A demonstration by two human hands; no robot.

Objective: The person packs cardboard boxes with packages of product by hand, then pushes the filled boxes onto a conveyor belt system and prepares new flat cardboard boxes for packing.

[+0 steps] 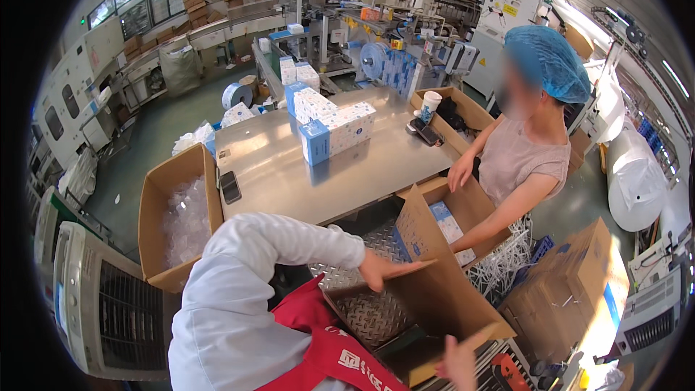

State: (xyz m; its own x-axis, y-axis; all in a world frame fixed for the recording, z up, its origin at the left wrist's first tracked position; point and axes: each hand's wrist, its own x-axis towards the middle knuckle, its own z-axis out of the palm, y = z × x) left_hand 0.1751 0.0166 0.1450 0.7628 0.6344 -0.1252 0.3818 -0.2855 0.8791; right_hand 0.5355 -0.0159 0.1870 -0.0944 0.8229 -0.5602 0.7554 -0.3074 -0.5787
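A white long-sleeved top (217, 318), creased and gathered at the visible cuff (352, 249), is worn under a red apron (327, 347) printed with white characters (350, 359).

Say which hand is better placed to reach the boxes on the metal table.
Probably the left hand: it is at the open carton, nearer the boxes. The right hand is across the carton, farther from the metal table.

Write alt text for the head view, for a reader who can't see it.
A person's left hand is at one edge of an open cardboard box, with the blurred right hand near another edge. To the right, a co-worker in a blue hair cover reaches into another box. Beyond, a metal table holds white-and-blue cartons.
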